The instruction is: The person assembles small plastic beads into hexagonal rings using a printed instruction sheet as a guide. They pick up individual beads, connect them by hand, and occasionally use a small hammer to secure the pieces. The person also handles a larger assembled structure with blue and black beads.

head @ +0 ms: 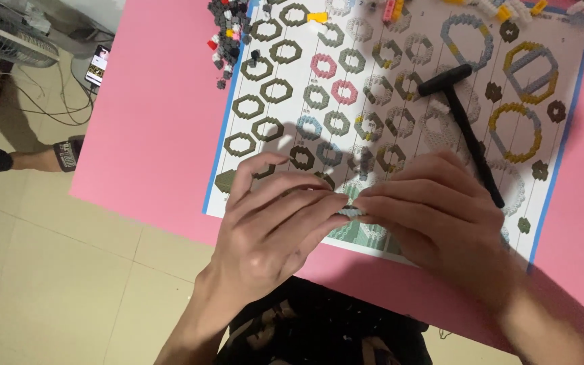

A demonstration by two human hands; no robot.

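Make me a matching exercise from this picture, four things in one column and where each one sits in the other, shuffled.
Things:
1. black T-shaped tool
2. loose pile of small grey, black and red bricks
3. phone with a lit screen
4. tiny pale brick piece

Places:
A. on the tiled floor left of the pink table
B. pinched between the left hand and right hand
C. lying on the printed instruction sheet
D. at the sheet's upper left corner

Pairs: 1-C, 2-D, 3-A, 4-B

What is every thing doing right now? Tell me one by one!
Left hand: fingertips pinched on a small pale brick piece.
Right hand: pinching the same piece from the other side.
Black T-shaped tool: lying loose on the sheet, untouched.
Instruction sheet: flat on the pink table.
Loose bricks: piled at the sheet's top corner.
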